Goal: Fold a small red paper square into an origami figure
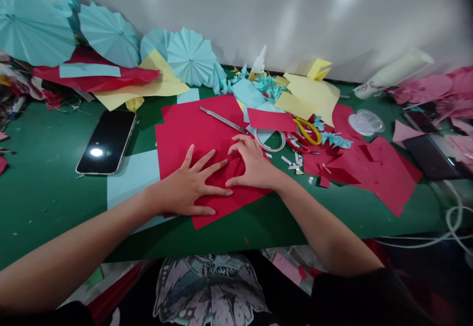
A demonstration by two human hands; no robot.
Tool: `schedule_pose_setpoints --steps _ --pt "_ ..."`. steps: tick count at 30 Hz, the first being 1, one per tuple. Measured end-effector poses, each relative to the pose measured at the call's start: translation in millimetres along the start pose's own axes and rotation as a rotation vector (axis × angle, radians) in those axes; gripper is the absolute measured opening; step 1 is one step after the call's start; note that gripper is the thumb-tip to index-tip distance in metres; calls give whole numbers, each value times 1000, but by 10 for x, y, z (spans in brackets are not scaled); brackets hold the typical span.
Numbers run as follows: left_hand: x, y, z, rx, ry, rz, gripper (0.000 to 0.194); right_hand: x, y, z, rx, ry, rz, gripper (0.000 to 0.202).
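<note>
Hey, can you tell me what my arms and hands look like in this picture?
Your left hand and right hand show no gloves, rings or watch. The forearms are uncovered; the sleeves are plain black and end around the elbows.

Blue fans (191,59) line the left of the table's (40,202) far edge. A bottle (259,60) stands near that edge's middle, a pale tube (395,72) farther right. Midway to the near edge, a phone (107,142) lies left, a black device (430,156) right. A white cable (460,206) loops by the near edge's right end.
</note>
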State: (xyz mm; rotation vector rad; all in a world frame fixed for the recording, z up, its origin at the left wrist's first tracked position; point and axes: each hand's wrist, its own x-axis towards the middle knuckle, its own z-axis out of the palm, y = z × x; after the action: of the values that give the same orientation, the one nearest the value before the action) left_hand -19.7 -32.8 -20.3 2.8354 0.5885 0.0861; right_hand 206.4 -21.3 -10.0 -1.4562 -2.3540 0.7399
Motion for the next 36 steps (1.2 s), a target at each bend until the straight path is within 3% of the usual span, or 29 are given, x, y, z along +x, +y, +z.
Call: schedule_pose_setpoints --steps 4,14,23,27,32,36 --pt "-1 0 -2 -6 -5 3 48 -28 -18 66 -70 -3 16 66" --pt "1 11 -10 0 18 12 48 83 110 9 66 107 137 45" --pt "-5 11 -2 -7 20 2 48 122 215 -21 125 216 43 31" --pt "-3 8 0 -5 17 2 48 82 167 -64 145 150 9 22" --pt "-2 3 3 -14 6 -4 49 13 0 -60 7 -16 3 59" --pt "0 6 -2 -22 -1 -11 50 -16 -56 20 -92 -5 17 73"
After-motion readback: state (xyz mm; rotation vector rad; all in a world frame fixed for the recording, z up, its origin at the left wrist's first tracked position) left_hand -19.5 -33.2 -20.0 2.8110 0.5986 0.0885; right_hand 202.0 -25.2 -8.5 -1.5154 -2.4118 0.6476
